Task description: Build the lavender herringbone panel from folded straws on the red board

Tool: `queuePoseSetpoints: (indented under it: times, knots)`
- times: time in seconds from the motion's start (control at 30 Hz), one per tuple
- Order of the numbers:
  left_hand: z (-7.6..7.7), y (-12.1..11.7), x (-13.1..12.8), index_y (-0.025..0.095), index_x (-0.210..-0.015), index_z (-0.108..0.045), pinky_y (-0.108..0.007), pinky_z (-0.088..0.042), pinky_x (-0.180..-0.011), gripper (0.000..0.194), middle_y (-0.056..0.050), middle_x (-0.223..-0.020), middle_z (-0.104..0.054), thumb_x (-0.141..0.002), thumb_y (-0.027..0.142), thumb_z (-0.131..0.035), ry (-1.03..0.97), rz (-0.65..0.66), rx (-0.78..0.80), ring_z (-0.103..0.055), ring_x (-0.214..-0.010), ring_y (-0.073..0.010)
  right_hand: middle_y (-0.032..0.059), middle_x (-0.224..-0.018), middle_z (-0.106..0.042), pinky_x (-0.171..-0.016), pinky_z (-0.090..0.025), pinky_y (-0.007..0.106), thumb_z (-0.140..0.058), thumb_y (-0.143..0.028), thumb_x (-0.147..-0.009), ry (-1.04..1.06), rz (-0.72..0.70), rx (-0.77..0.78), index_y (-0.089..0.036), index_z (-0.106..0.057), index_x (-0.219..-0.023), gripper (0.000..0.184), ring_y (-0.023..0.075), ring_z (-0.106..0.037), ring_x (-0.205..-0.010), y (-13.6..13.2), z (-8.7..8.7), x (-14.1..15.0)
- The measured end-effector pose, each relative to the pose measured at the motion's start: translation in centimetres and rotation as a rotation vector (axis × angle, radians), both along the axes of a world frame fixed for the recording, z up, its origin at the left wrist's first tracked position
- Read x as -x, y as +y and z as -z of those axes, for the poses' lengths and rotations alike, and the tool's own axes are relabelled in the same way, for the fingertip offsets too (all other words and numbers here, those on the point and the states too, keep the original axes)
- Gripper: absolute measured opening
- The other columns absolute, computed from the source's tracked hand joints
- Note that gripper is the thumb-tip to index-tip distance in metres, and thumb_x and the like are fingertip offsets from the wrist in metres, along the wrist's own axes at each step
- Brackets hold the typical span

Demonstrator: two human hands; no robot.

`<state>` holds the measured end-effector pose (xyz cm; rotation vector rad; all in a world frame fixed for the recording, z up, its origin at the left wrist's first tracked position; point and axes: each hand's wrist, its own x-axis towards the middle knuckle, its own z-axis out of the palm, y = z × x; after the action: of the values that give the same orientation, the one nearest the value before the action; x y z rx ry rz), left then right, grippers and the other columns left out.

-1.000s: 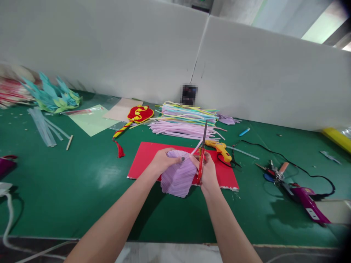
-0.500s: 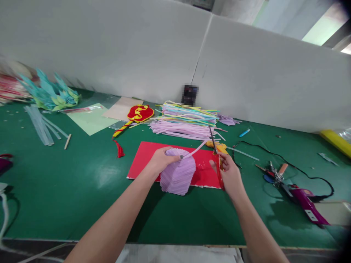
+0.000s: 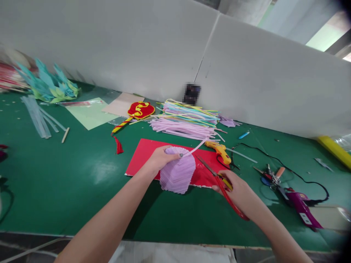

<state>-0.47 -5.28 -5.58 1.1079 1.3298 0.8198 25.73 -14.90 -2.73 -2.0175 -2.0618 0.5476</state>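
1. Left hand (image 3: 163,159): pinching the upper edge of a lilac, ridged, soft-fibred leaf-shaped piece (image 3: 177,177), held over the table's near half. The piece is the centre of the clock; twelve o'clock faces the wall.
2. Lilac fuzzy narrow strip (image 3: 195,148): rises from beside the left thumb, its free end between one and two o'clock.
3. Right hand (image 3: 239,188): at three o'clock, fingers curled around red-handled metal scissors (image 3: 225,193). The blades appear together, tips towards ten, apart from both piece and strip.
4. Handling (judgement): a light, steady pinch should spare the ridges; the strip is best drawn straight, with thumb and fingertips well outside the blades' line.
5. Red flat rectangular board (image 3: 144,155): beneath and behind the piece. Yellow plastic glue gun (image 3: 218,149): two o'clock.
6. Bundle of lilac fuzzy stems (image 3: 181,129): twelve o'clock. Red fan-shaped ornament with yellow trim (image 3: 141,110): eleven.
7. Containers: a clear plastic packet (image 3: 82,103), ten o'clock, seems to hold something thin and reddish; a clear plastic bag (image 3: 344,141), three o'clock at the frame's edge, has contents that cannot be told.
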Motion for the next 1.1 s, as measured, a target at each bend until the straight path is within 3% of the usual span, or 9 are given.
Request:
queuePoseSetpoints:
  times: [0.13, 0.33, 0.63, 0.87, 1.1]
  knots:
    - [0.4, 0.1, 0.0, 0.015, -0.096, -0.064, -0.029, -0.048, -0.067, 0.057, -0.009, -0.095, -0.069, -0.050, 0.047, -0.077, 0.014, 0.017, -0.008, -0.063, -0.087, -0.0245, 0.0092, -0.106, -0.063, -0.084, -0.044, 0.037, -0.054, -0.048, -0.074, -0.010, 0.023, 0.021, -0.023, -0.054, -0.100, 0.036, 0.0260, -0.060, -0.095, 0.6, 0.4, 0.8]
    - [-0.1, -0.2, -0.2, 0.014, -0.090, -0.065, -0.030, -0.049, -0.066, 0.047, -0.009, -0.088, -0.069, -0.055, 0.043, -0.076, -0.002, 0.102, -0.010, -0.065, -0.080, -0.0237, 0.0096, -0.103, -0.065, -0.078, -0.046, 0.033, -0.053, -0.051, -0.073, 0.065, -0.004, 0.122, -0.021, -0.056, -0.100, 0.041, 0.0245, -0.061, -0.093, 1.4, -0.5, 1.8]
    - [-0.3, -0.5, -0.3, 0.016, -0.089, -0.065, -0.027, -0.049, -0.062, 0.040, -0.006, -0.085, -0.070, -0.057, 0.039, -0.075, -0.052, 0.176, -0.008, -0.065, -0.076, -0.0212, 0.0011, -0.073, -0.061, -0.057, -0.043, 0.026, -0.049, -0.058, -0.073, 0.195, -0.078, 0.289, -0.020, -0.056, -0.092, 0.042, 0.0161, -0.057, -0.064, 2.1, -1.6, 1.7]
    - [-0.8, -0.7, -0.4, 0.016, -0.086, -0.066, -0.026, -0.048, -0.059, 0.040, -0.006, -0.081, -0.070, -0.055, 0.038, -0.076, -0.039, 0.183, 0.013, -0.064, -0.073, -0.0199, -0.0006, -0.071, -0.058, -0.046, -0.035, 0.023, -0.052, -0.059, -0.073, 0.297, -0.066, 0.372, -0.020, -0.053, -0.092, 0.044, 0.0116, -0.050, -0.054, 2.2, -1.8, 1.8]
    - [-0.8, -0.8, -0.5, 0.016, -0.082, -0.065, -0.024, -0.047, -0.056, 0.034, -0.004, -0.078, -0.069, -0.056, 0.037, -0.076, -0.063, 0.184, 0.009, -0.063, -0.069, -0.0182, -0.0070, -0.055, -0.047, -0.038, -0.030, 0.020, -0.055, -0.056, -0.073, 0.410, -0.037, 0.453, -0.020, -0.050, -0.090, 0.040, 0.0061, -0.037, -0.038, 2.3, -1.5, 1.7]
